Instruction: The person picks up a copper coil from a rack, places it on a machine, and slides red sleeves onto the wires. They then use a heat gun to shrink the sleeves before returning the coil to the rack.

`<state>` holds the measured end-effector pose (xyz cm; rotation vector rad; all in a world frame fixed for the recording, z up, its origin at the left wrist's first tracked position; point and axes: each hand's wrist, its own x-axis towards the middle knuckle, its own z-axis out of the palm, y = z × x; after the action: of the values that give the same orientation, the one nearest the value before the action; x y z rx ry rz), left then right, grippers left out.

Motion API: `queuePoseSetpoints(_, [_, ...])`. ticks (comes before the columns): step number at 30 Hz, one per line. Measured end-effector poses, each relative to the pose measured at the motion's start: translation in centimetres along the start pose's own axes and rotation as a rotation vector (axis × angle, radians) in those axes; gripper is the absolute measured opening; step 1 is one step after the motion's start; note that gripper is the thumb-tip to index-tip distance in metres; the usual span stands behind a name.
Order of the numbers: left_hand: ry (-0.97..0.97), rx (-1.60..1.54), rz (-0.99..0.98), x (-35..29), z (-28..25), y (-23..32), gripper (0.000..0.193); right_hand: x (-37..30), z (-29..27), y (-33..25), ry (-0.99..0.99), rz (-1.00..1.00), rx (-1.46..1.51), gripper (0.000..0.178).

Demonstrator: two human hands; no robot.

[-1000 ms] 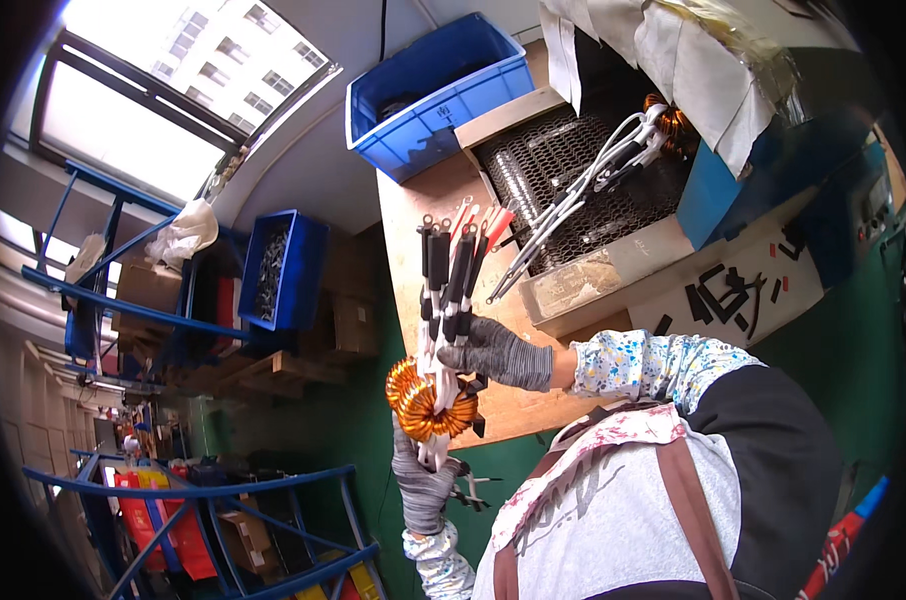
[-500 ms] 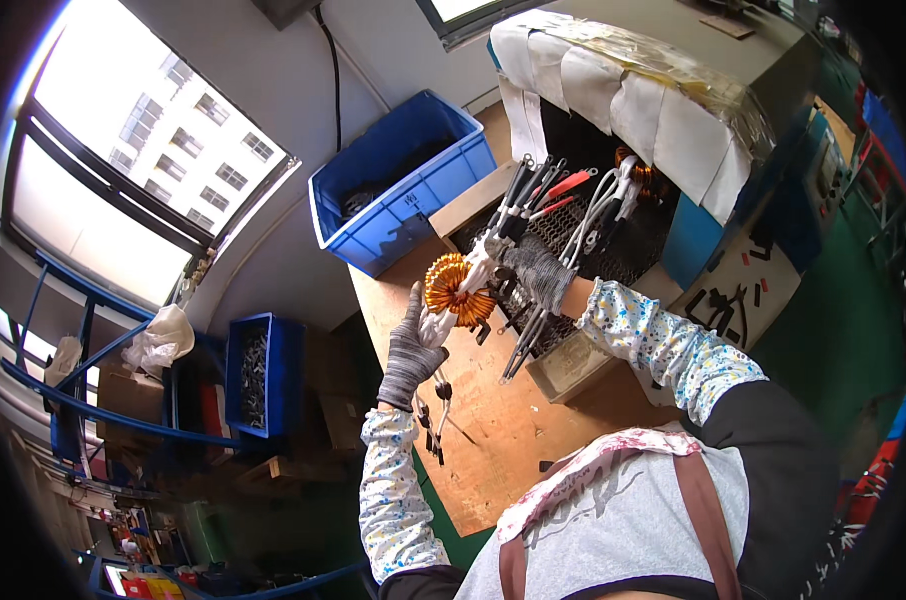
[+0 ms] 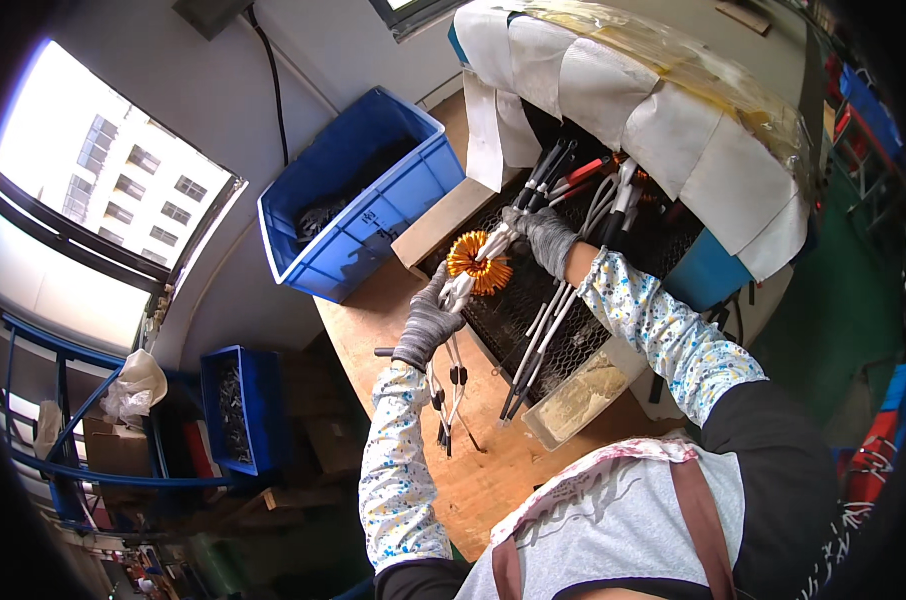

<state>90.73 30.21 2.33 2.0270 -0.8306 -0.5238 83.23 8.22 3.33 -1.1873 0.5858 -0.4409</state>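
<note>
A ring coil point(image 3: 480, 264) wound with orange copper wire hangs between my two gloved hands, over the near left edge of a dark wire-mesh belt point(image 3: 495, 322). My left hand point(image 3: 430, 322) is closed around the white-sleeved leads on its near side, and their loose ends dangle below over the wooden tabletop point(image 3: 373, 330). On the far side, my right hand point(image 3: 548, 240) grips the other white-sleeved leads. Black and red lead ends point(image 3: 580, 175) stick out beyond that hand toward the machine opening. Another coil's grey and white leads point(image 3: 621, 195) lie just right of it on the mesh.
A machine hood with white cloth flaps point(image 3: 663, 120) covers the belt's far end. A blue crate point(image 3: 373, 235) with dark items stands left of the belt. Lower left, another blue bin point(image 3: 213, 400) sits by a blue rail rack point(image 3: 123, 465). Wooden frame edges point(image 3: 585, 395) border the mesh.
Both hands have carried the coil slightly right over the mesh, toward the machine opening. The camera view has shifted, so the crate and hood appear further left.
</note>
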Motion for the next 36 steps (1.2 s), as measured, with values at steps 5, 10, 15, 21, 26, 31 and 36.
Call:
queuePoseSetpoints(5, [0.011,0.064,0.101,-0.7,-0.5,2.0,0.069,2.6,-1.3,2.0,0.022,0.146,0.075,0.025])
queuePoseSetpoints(10, [0.161,0.302,0.356,-3.8,-1.3,5.0,0.087,4.5,-4.1,3.8,-0.014,0.051,0.287,0.018])
queuePoseSetpoints(15, [0.237,0.116,0.474,-12.0,-0.9,5.8,0.064,1.4,-2.2,0.3,0.056,0.127,0.14,0.036])
queuePoseSetpoints(21, [0.211,0.01,0.202,-21.4,2.8,3.5,0.049,0.9,-3.7,1.1,0.056,0.158,0.168,0.015])
queuePoseSetpoints(26, [0.375,-0.158,0.006,-27.2,6.0,0.4,0.04,-0.1,-3.0,1.4,0.116,0.18,0.207,0.017])
queuePoseSetpoints(31, [0.396,-0.193,-0.054,-29.1,8.7,0.3,0.041,-0.3,-4.5,1.4,0.093,0.108,0.173,0.017])
queuePoseSetpoints(36, [0.371,-0.158,-0.018,-28.1,9.5,1.8,0.04,-1.6,-6.4,1.9,0.185,0.033,-0.039,0.018])
